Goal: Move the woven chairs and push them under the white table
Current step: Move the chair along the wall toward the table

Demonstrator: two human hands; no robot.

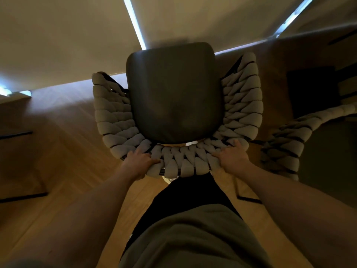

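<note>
- Head view: a woven chair (179,163) stands on the wooden floor (63,144), seen from above and behind, right in front of the person's legs.
- Its dark seat cushion (175,93) points away from the person; thick grey braided cord wraps around the cushion's left, right and near sides to form arms and backrest.
- The left hand (140,161) is clamped on the top rail of the chair's backrest, at the left end of its near curve, fingers curled over the braid.
- The right hand (233,157) grips the same rail at the right end of the curve, fingers pressed into the cord.
- The two hands are well apart, with the middle of the backrest between them.
- A second woven chair (286,144) stands to the right of the held chair, near it; only part of its braided back shows.
- Beyond the cushion's far edge lie pale roller blinds (67,35), with bright strips of light between them.
- The white table cannot be made out with any certainty.
</note>
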